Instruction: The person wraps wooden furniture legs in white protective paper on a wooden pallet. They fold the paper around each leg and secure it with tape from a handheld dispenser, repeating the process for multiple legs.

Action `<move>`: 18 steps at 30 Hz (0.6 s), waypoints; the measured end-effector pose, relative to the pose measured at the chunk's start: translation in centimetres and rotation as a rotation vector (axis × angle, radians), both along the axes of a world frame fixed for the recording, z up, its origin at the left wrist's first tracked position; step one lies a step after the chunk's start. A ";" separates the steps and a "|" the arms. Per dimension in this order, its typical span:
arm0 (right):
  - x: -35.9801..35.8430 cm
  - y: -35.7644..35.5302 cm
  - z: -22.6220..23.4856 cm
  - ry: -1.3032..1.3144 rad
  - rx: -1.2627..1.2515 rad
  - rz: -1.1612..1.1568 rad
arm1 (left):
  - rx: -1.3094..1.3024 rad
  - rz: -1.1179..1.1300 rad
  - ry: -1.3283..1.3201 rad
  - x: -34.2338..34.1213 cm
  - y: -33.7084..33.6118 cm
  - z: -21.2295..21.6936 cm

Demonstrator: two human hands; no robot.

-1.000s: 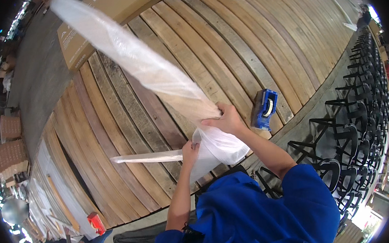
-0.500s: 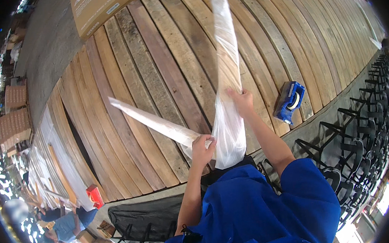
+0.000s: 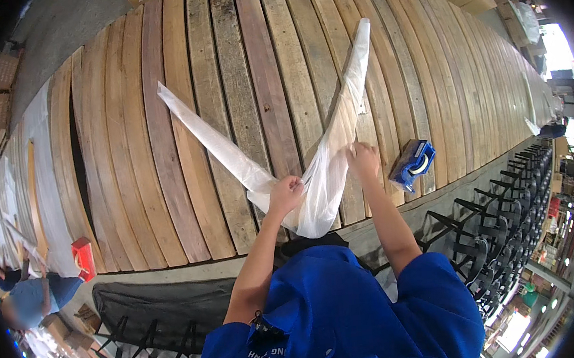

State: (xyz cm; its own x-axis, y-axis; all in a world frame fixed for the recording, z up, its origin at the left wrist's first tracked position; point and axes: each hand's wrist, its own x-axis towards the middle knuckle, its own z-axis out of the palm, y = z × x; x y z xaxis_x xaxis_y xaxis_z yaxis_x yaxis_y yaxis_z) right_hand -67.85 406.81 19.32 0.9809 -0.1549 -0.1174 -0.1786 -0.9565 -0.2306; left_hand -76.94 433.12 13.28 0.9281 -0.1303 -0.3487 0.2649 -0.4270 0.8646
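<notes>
A V-shaped piece wrapped in thin white wrapping film [image 3: 324, 193] lies on the slatted wooden table, its bend toward me and both arms pointing away. The film is too cloudy to show what is inside. My left hand [image 3: 287, 195] is closed, pinching the film near the bend, at the inner side of the left arm. At the outer edge of the right arm, my right hand [image 3: 364, 160] has its fingers curled closed on the film. A blue tape dispenser [image 3: 412, 165] with a pale roll sits on the table just right of my right hand.
The wooden table [image 3: 167, 181] has narrow gaps between its planks. A red dispenser [image 3: 83, 258] stands at its left near edge, close to a co-worker [image 3: 35, 296]. Black metal frames [image 3: 484, 238] line the floor at right; a black cover [image 3: 156, 308] lies at front left.
The right arm of the wrapped piece, raised toward the view before, now lies lower on the table. My right hand stays along its edge. The whole view has shifted.
</notes>
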 end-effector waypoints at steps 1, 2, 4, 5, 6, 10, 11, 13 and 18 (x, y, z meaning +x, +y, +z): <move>-1.8 0.2 0.0 0.098 -0.058 0.141 | -0.067 0.045 0.019 -0.1 0.3 -0.5; -4.1 0.2 -0.2 0.199 -0.120 0.272 | -0.084 0.067 0.028 0.0 0.4 -0.5; -8.8 1.8 -0.7 0.277 0.060 0.463 | -0.119 0.115 0.042 0.6 0.7 -0.1; -10.5 2.8 -0.9 0.049 0.177 0.758 | -0.123 0.106 0.064 0.9 0.8 -0.1; -12.1 4.4 -0.9 0.006 0.081 0.818 | -0.123 0.100 0.086 1.3 1.0 -0.1; -12.2 8.9 -1.7 0.043 0.070 0.745 | 0.011 0.039 0.144 2.1 1.3 2.2; -11.9 9.3 -2.5 0.069 0.024 0.741 | 0.042 0.038 0.118 2.1 1.0 3.0; -11.0 10.0 -3.0 0.199 -0.041 0.700 | 0.105 0.040 0.066 1.0 -0.4 4.3; -9.2 9.8 -0.8 0.565 -0.183 0.727 | 0.281 0.124 -0.157 -2.6 -3.9 5.7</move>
State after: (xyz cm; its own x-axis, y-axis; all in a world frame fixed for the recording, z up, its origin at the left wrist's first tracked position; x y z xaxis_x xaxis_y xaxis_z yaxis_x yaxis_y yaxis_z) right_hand -77.00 416.65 18.52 0.6492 0.4109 -0.6400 0.4379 -0.8900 -0.1272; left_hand -79.53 429.21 19.03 0.9762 0.0673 -0.2062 0.2021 -0.6275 0.7519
